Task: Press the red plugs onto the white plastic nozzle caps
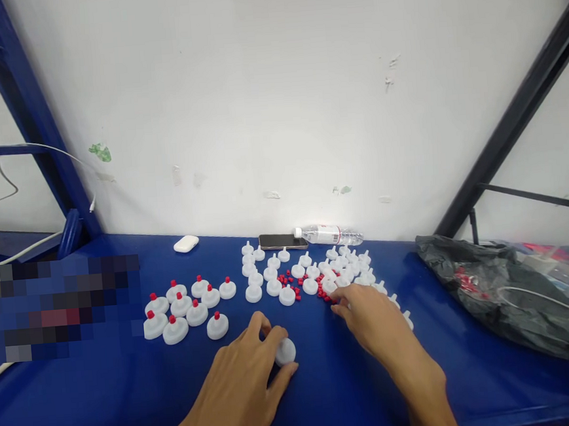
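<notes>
My left hand (251,380) is closed around a white spout cap (285,352), a round base held low over the blue table between thumb and fingers. My right hand (366,315) reaches down at the pile of small red tips (324,293), thumb and index curled close together. Anything between those fingertips is too small to make out. Around it stand many white spout caps (287,296) with bare upright nozzles. Left of my left hand, several white caps with red tips (217,326) stand upright in a loose group.
The blue table (310,408) meets a white wall. Along the back lie a white case (186,243), a phone (283,241) and a clear plastic bottle (330,234). A dark plastic bag (499,308) spreads at the right. A cable (31,246) runs at the left.
</notes>
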